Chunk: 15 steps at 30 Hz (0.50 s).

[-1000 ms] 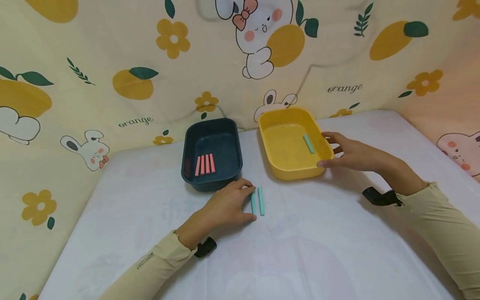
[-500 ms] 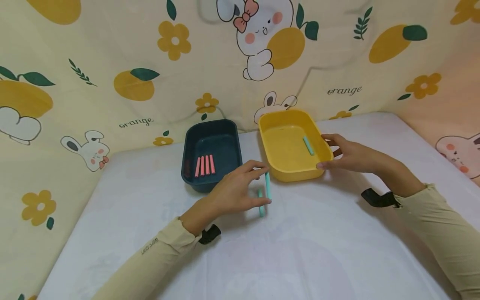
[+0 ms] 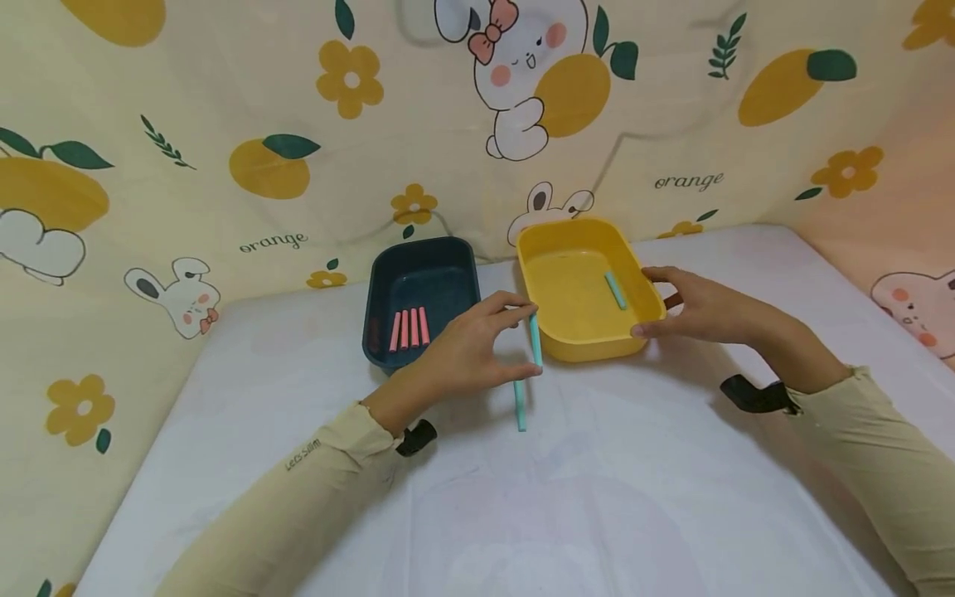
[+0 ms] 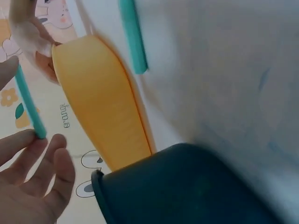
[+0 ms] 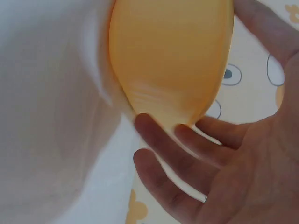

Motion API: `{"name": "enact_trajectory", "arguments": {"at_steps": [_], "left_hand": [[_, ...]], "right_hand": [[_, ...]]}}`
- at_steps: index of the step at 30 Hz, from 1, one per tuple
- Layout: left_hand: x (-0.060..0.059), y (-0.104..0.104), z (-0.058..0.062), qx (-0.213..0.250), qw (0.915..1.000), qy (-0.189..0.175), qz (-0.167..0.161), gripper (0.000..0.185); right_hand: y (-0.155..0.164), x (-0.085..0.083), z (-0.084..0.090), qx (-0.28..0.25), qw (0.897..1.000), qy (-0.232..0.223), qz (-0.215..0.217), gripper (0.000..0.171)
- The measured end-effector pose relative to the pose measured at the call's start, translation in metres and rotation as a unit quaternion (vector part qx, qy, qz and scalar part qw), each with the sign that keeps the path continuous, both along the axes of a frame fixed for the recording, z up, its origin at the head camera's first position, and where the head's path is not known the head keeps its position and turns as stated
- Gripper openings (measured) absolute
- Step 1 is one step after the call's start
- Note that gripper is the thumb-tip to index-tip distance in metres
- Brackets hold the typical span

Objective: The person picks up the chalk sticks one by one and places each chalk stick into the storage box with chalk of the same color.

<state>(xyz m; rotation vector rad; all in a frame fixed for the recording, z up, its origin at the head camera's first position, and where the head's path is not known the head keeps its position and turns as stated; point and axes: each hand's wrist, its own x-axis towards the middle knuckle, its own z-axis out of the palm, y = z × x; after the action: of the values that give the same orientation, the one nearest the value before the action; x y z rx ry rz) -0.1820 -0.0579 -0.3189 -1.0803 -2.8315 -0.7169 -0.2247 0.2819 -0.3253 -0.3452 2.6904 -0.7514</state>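
My left hand (image 3: 472, 352) pinches a teal chalk stick (image 3: 535, 342) by its ends between thumb and fingertips, in the air just left of the yellow plastic bin (image 3: 570, 327). The left wrist view shows this held chalk (image 4: 30, 102) with the other fingers loosely bent. Another teal stick (image 3: 520, 408) lies on the white cloth below the hand, its upper end hidden. A third (image 3: 615, 290) lies inside the yellow bin. My right hand (image 3: 697, 308) holds that bin at its right side, thumb near the front corner; its fingers (image 5: 163, 144) curve about the bin's end wall.
A dark blue bin (image 3: 423, 282) stands left of the yellow one, holding several pink chalk sticks (image 3: 409, 328) side by side. My left hand overlaps its right front corner in the head view. A patterned cloth backdrop (image 3: 224, 99) rises behind both bins.
My left hand has picked up one teal stick from beside the other and carried it up and right toward the yellow bin. My right hand stays at the bin.
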Motion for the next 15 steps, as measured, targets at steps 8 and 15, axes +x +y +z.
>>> {"name": "enact_trajectory", "arguments": {"at_steps": [8,15], "left_hand": [[-0.018,0.0,0.002,0.092,0.9953,0.029,-0.013,0.072],[-0.033,0.004,-0.002,0.123,0.9922,0.011,-0.014,0.071]], "right_hand": [[-0.004,-0.004,-0.005,-0.038,0.999,0.021,0.012,0.108],[-0.005,-0.003,-0.007,-0.031,0.999,0.022,-0.005,0.112]]}}
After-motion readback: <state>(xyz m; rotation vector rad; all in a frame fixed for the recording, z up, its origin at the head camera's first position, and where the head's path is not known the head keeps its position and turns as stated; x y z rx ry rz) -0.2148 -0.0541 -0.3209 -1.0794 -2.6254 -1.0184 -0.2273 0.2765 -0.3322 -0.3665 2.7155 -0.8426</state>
